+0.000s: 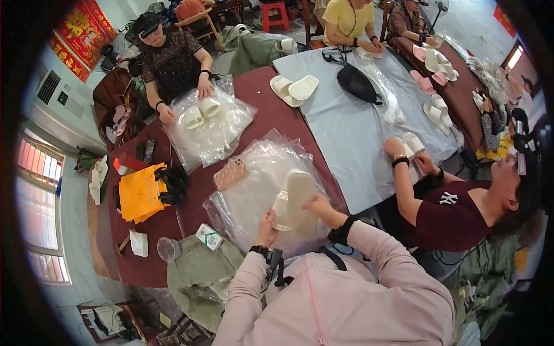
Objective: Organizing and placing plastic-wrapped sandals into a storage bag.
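Slippers [300,196] held, clear plastic bags [247,209] beneath

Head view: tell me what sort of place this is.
Probably a small workroom for handling slippers: pale slippers are in hand and on the tables, clear plastic bags lie spread out, and several people are gathered around.

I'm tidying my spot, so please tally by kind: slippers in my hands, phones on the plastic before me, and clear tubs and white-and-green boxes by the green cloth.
Slippers: 2
Phone: 1
Clear tub: 1
White-and-green box: 1
Total: 5
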`<action>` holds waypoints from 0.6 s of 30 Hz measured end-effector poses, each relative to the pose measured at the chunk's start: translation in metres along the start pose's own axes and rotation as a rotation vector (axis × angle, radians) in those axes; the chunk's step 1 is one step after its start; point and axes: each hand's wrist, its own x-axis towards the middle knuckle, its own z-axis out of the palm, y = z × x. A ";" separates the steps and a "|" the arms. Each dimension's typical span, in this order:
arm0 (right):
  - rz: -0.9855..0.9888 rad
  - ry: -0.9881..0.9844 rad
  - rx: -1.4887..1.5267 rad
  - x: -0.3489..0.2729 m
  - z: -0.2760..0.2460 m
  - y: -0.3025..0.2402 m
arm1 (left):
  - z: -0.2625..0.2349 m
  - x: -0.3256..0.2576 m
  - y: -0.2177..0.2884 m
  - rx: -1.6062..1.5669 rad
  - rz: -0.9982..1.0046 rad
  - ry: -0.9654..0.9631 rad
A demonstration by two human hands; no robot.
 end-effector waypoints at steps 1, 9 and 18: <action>-0.021 -0.026 0.290 0.005 -0.015 0.009 | 0.005 0.000 0.001 -0.018 -0.012 -0.015; -0.039 -0.549 0.652 0.008 -0.024 -0.004 | -0.001 -0.010 0.004 -0.162 -0.102 -0.007; -0.283 -0.830 0.285 0.022 0.009 0.010 | -0.059 -0.004 -0.008 -0.086 -0.330 -0.038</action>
